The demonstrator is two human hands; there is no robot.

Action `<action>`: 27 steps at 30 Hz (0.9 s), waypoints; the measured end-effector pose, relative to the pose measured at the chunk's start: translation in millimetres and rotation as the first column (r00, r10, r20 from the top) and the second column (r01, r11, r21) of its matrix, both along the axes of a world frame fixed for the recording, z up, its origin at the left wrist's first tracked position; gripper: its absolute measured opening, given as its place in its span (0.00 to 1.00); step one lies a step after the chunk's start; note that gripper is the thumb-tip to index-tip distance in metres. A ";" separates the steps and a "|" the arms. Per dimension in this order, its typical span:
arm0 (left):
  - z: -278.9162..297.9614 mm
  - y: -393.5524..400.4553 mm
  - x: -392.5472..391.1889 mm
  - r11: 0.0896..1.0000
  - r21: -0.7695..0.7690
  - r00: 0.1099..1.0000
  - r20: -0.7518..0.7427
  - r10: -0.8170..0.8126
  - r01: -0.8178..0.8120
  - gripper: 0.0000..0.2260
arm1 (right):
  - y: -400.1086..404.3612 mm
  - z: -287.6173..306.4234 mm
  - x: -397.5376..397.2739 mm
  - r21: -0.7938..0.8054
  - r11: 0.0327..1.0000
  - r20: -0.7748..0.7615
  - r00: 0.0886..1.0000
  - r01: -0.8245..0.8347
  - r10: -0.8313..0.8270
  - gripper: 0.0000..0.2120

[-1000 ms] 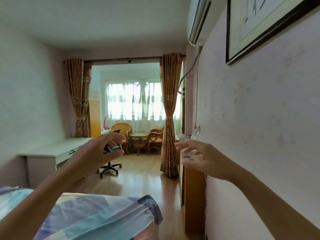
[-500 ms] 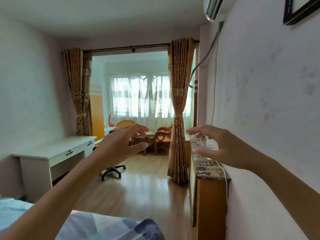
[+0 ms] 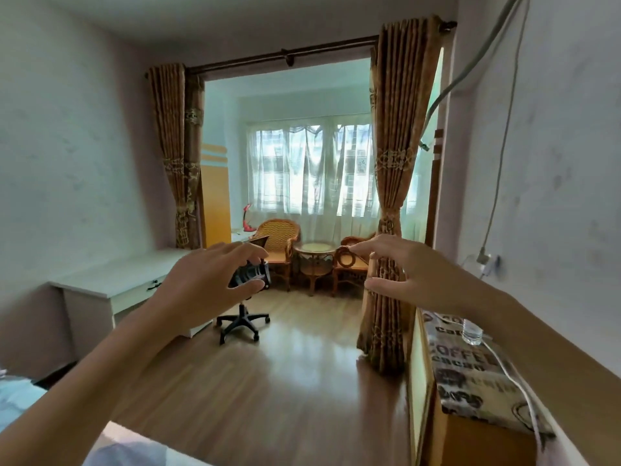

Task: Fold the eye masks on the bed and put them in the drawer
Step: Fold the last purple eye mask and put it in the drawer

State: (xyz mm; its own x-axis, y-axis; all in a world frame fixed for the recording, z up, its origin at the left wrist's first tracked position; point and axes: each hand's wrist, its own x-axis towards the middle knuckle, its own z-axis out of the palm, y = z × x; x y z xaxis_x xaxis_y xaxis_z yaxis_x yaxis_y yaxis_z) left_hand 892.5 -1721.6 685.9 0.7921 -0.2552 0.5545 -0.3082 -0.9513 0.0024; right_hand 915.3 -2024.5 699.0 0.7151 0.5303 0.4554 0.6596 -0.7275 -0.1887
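Beside the "COFFEE" cloth [image 3: 470, 371], left hand [image 3: 201, 290] and right hand [image 3: 416, 274] hover with grip released.

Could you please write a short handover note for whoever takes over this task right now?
Left hand: raised in the air ahead, fingers loosely spread, no grip on anything.
Right hand: also raised, fingers loosely spread, empty.
Job's things: only a corner of the bed shows at lower left; no eye masks are in view. A bedside cabinet with a printed cloth on top stands at right; its front is not visible, so I cannot tell about a drawer.
Done: nothing that the view can confirm.
Left: look down to the bed, find the masks, fold them, put them in the drawer.
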 end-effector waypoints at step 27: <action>-57.8 191.4 435.9 0.810 -0.123 0.818 -0.046 0.573 -0.574 0.19 | 287.3 -21.0 622.0 -0.038 0.713 -0.082 0.714 -0.700 0.696 0.22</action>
State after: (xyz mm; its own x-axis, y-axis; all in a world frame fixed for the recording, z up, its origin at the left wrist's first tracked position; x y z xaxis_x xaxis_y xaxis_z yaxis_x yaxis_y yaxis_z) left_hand 1328.3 -1530.1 628.1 0.7762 0.3173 0.5448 0.2933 -0.9467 0.1334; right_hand 1537.3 -1737.2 678.0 0.1537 0.9144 0.3744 0.9738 -0.0760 -0.2143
